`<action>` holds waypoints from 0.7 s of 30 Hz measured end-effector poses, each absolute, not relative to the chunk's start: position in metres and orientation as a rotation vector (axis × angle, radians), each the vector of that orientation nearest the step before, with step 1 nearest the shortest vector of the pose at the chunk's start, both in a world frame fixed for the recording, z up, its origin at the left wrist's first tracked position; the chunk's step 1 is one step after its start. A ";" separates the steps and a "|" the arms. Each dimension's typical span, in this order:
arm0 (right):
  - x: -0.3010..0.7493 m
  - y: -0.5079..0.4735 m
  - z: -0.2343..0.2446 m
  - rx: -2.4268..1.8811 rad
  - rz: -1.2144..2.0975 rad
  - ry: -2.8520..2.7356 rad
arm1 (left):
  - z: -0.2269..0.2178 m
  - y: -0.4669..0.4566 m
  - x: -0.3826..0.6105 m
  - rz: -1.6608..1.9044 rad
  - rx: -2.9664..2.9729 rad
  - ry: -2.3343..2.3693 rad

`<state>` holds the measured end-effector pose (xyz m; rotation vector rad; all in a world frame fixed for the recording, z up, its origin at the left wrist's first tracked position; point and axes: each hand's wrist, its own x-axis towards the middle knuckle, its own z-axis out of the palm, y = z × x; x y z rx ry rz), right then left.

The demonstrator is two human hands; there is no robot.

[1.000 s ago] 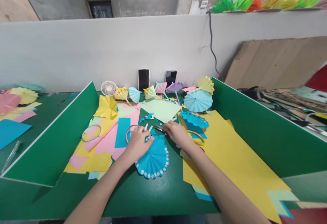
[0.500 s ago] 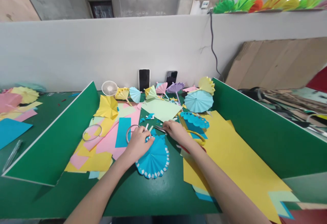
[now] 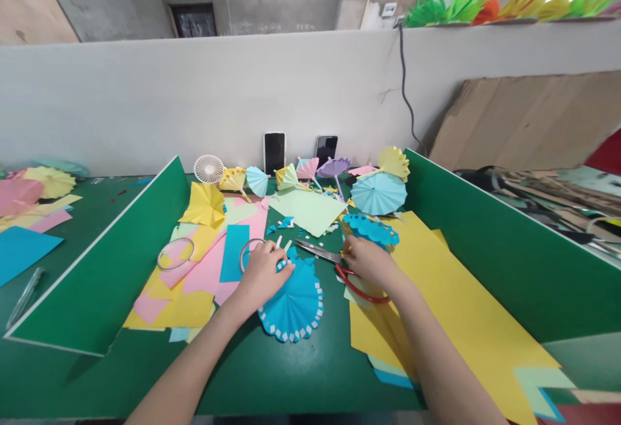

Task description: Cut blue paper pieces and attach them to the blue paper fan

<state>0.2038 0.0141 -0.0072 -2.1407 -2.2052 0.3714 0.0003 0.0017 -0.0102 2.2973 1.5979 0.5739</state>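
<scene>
A blue pleated paper round (image 3: 294, 299), edged with small white squares, lies on the green table in front of me. My left hand (image 3: 264, 273) is closed on its upper left edge, thumb over the folds; a narrow white strip pokes up by the fingertips. To the right, scissors (image 3: 317, 251) lie with their blades toward the paper round. My right hand (image 3: 369, 260) has its fingers curled at their pivot and upper handle, mostly covering that handle, while the red loop shows below. Behind this hand is a blue scalloped paper piece (image 3: 371, 228).
Left are a tape roll (image 3: 175, 254) and pink and yellow paper scraps (image 3: 194, 302); another ring sits by my left hand. Yellow sheets (image 3: 436, 295) cover the right. Small paper umbrellas (image 3: 334, 167), two phones (image 3: 275, 152) and a fan (image 3: 208, 169) line the back. Green dividers (image 3: 485, 244) flank the workspace.
My right hand has moved right, from over the scissors' blades to their handles, so the blades now show. My left hand and the blue paper round have stayed in place.
</scene>
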 end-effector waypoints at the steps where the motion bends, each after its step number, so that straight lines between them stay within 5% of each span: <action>1: 0.208 0.012 -0.008 -2.140 0.434 -2.216 | -0.010 0.002 0.000 0.591 2.290 1.597; 21: 0.196 -0.002 -0.021 -1.880 0.084 -2.250 | -0.009 0.015 -0.012 0.971 2.131 1.733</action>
